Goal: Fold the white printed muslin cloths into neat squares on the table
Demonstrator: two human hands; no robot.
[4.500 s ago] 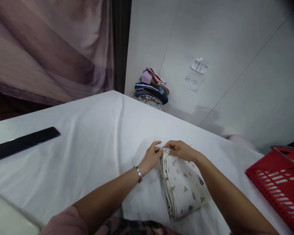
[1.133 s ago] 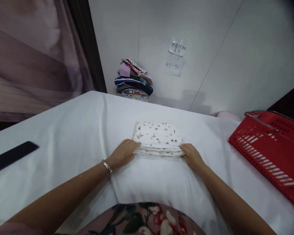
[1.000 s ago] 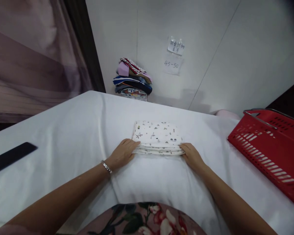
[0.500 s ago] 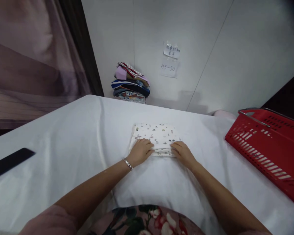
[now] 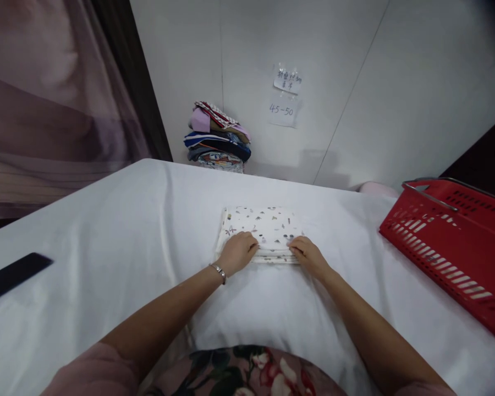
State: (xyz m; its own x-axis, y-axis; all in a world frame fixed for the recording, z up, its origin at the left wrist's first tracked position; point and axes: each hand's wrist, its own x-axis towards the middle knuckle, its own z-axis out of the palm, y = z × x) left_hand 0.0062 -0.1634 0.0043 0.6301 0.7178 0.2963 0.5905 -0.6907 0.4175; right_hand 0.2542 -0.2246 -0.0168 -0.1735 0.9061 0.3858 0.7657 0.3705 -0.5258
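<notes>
A folded white cloth with small printed figures (image 5: 262, 225) lies flat on the white-covered table (image 5: 119, 236), its long side toward me. My left hand (image 5: 237, 252), with a silver bracelet at the wrist, rests on the cloth's near left edge, fingers curled over it. My right hand (image 5: 307, 254) rests on the near right edge in the same way. Both hands press the folded cloth from above; neither lifts it.
A red plastic basket (image 5: 449, 242) with a metal handle stands at the right. A black flat bar (image 5: 12, 275) lies at the left edge. A stack of folded colourful clothes (image 5: 216, 137) sits by the wall, under paper notes (image 5: 286, 96).
The cloth was turned from lying lengthwise beside my arms to lying crosswise in front of me. In the last second my hands slid inward from its outer corners onto its near edge.
</notes>
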